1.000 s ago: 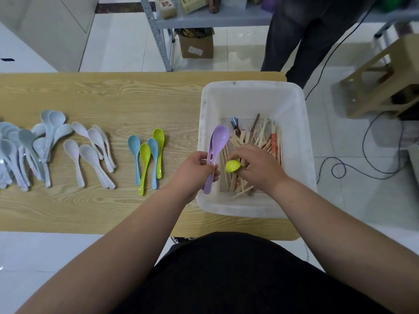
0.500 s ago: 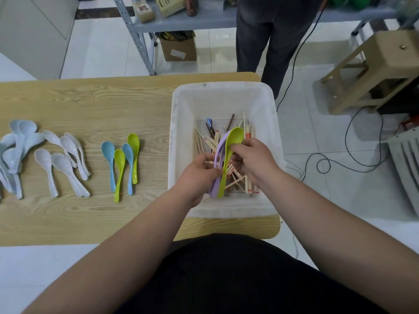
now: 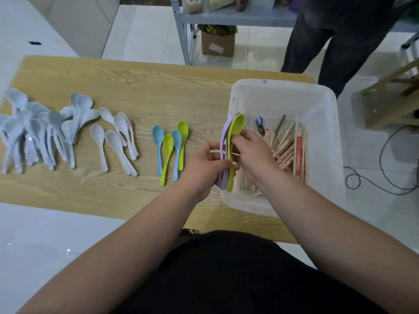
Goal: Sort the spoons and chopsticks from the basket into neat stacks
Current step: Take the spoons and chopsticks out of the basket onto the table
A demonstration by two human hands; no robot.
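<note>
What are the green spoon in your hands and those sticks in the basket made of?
Green spoon: probably plastic, judging by its uniform bright colour and smooth sheen. Chopsticks: likely wood or bamboo, pale tan and matte; too small to see grain.

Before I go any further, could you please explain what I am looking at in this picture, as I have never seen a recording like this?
There is no machine here. A person wears a camera on the head, so the single view looks down over their two bare arms. The left hand holds a small bundle of spoons, a green spoon on top of a purple spoon, and the right hand steadies them at the near left corner of the white basket. Wooden chopsticks lie in the basket. On the wooden table, to the left, lie sorted groups: blue and green spoons, white spoons and pale grey-blue spoons.
</note>
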